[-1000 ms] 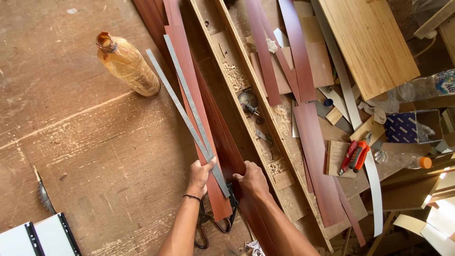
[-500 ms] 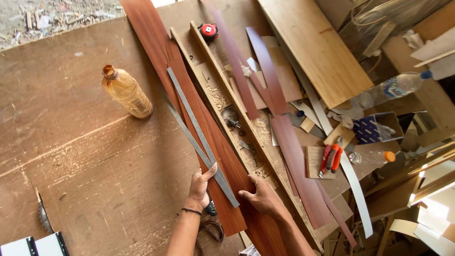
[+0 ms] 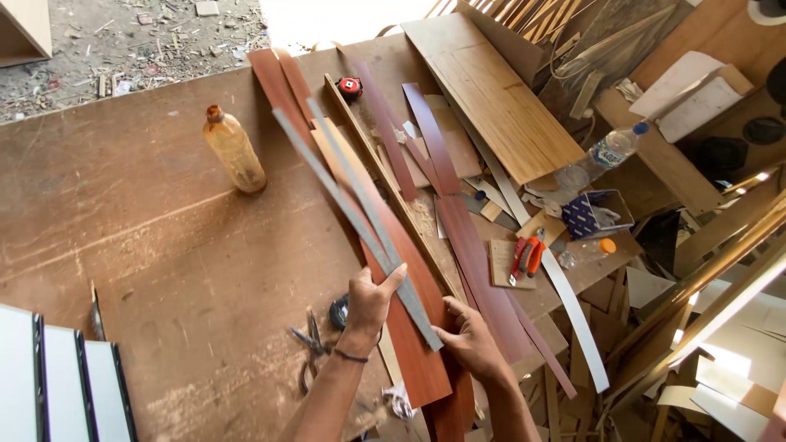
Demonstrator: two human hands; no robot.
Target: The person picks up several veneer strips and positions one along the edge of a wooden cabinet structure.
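Note:
My left hand (image 3: 370, 304) grips the near end of two long grey strips (image 3: 352, 200) that run up and to the left over the workbench. My right hand (image 3: 473, 337) rests on the near end of a long reddish-brown laminate strip (image 3: 409, 344) lying beneath them, its fingers touching the grey strips' tip. The red strip stretches diagonally across the brown bench (image 3: 147, 237) toward its far edge.
A brownish plastic bottle (image 3: 234, 151) stands left of the strips. Scissors (image 3: 311, 348) lie by my left wrist. A red tape measure (image 3: 350, 87), more red strips (image 3: 442, 188), a wood board (image 3: 491, 98), pliers (image 3: 526, 255), a water bottle (image 3: 610, 150) and white panels (image 3: 57, 385) surround the area.
The view has pulled back and shifted, showing more of the bench. Both hands stay at the strips' near end; the grey strips appear slightly raised and turned.

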